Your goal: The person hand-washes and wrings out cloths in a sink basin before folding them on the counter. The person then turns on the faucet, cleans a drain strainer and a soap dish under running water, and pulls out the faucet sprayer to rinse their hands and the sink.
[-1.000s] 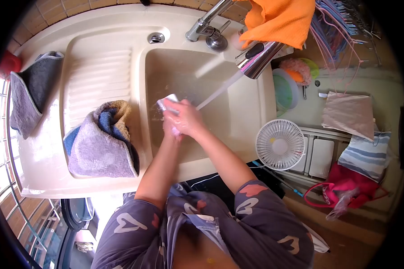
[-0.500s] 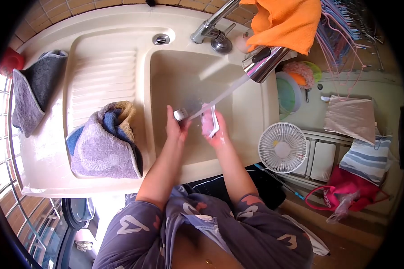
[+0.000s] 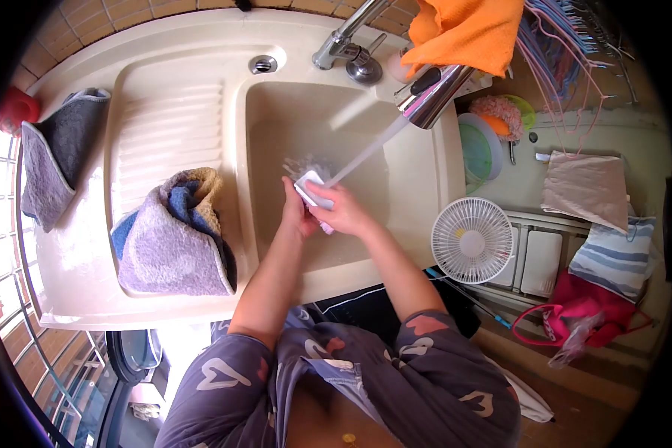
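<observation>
In the sink (image 3: 414,175), my left hand (image 3: 297,215) and my right hand (image 3: 343,212) meet around a small white rectangular object (image 3: 313,188). My left fingers wrap its left side, while the fingers of my right hand press on it from the right. A bit of something pink (image 3: 326,227) shows below, between the hands; its kind is unclear. Water from the chrome tap head (image 3: 428,108) runs down onto the white object and splashes beyond it. My hands hide much of what they hold.
Left of the basin, a folded lilac towel (image 3: 168,257) lies on the ribbed drainboard (image 3: 168,119). A grey cloth (image 3: 63,160) is farther left. An orange cloth (image 3: 463,33) hangs over the tap. At right are a white fan (image 3: 472,243) and hangers (image 3: 556,52).
My hands were apart, the left with a small white object and the right with something pink and white. The right hand has moved left, and both now close together under the water.
</observation>
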A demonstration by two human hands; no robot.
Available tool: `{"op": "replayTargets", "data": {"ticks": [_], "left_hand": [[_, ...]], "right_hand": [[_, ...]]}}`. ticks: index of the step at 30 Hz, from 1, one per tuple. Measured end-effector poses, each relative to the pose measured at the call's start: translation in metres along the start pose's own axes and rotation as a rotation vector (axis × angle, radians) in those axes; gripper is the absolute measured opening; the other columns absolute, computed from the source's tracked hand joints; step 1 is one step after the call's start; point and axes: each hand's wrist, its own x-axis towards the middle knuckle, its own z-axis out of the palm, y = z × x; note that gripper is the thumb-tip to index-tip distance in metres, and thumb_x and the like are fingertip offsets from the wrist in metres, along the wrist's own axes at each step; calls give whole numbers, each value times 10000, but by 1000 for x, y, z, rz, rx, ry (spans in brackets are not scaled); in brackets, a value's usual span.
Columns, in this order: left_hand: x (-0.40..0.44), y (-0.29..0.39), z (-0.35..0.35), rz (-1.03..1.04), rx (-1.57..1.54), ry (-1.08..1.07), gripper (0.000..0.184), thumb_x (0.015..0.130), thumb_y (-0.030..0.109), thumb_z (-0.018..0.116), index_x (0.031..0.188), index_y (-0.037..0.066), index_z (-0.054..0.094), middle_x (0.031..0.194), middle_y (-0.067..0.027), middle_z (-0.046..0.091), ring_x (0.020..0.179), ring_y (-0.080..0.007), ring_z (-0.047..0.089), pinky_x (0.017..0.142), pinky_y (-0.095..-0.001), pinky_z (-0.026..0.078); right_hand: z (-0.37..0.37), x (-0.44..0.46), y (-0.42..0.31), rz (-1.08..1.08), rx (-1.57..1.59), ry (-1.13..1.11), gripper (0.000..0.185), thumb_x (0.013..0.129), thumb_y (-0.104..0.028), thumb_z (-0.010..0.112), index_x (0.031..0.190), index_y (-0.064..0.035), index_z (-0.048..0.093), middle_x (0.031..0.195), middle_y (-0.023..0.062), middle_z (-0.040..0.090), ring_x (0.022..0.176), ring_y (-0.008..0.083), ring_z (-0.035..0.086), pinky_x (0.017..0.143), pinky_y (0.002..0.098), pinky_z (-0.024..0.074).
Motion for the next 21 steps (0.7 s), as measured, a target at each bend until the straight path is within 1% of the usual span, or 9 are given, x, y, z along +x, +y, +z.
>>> {"op": "replayTargets", "data": {"ticks": [1,3,6,9,10,11,14,18,21], "left_hand": [[-1,1,0,25,16,-70,684,985,621,290,1243,38,538,1211,-133,599,1100,-292,594,944,-469,489],[1,1,-3,102,37,-42,646,977,615,334,1198,56,571,1155,-125,629,1075,-271,610,931,-445,501],[-8,6,5,138,-164,-87,496,971,520,453,1114,67,599,998,-100,657,949,-251,642,861,-429,530],[14,2,-10,83,-62,-18,478,960,504,459,1088,63,593,1040,-124,654,975,-281,630,902,-450,506],[16,0,-11,120,42,21,419,951,456,454,1042,73,597,1004,-104,662,921,-269,642,843,-440,529],[18,0,-14,121,41,21,419,951,456,454,1042,73,597,1004,-104,662,921,-269,642,843,-440,529],[17,0,-18,11,51,38,309,926,339,442,1011,93,608,954,-72,661,882,-243,645,762,-417,545],[11,0,-9,28,5,-15,271,915,320,476,959,97,623,949,-75,663,881,-237,641,774,-398,540],[17,-1,-13,148,20,16,232,894,277,532,947,78,637,932,-78,654,867,-235,631,788,-376,533]], "right_hand": [[-4,3,0,-101,-39,-37,535,851,-249,702,1358,-158,558,1118,191,575,1058,326,602,917,371,494],[-4,9,18,-159,51,-49,546,847,-290,704,1359,-172,557,1199,207,539,1054,332,606,910,385,501],[-11,4,14,29,-74,-161,541,854,-312,686,1366,-202,550,1222,217,533,1039,358,614,910,401,506],[-14,-1,-6,54,-245,-223,519,846,-283,677,1346,-198,568,1192,215,560,1049,368,609,918,410,499],[-21,0,-18,-161,-608,-232,455,823,-229,665,1275,-202,620,1177,190,566,1040,340,617,921,406,491],[-23,4,-19,-162,-609,-232,455,823,-229,665,1275,-202,620,1177,190,566,1040,340,617,921,406,491],[-29,19,-11,-585,-1071,-368,284,798,-202,633,1080,-193,670,1081,130,586,1020,279,620,881,411,497],[-35,27,-4,-639,-1090,-382,236,804,-199,629,1033,-166,672,1111,126,600,1006,299,631,851,423,504],[-29,25,-8,-524,-878,-384,289,806,-158,656,1095,-153,669,1001,132,603,839,286,643,732,401,531]]}}
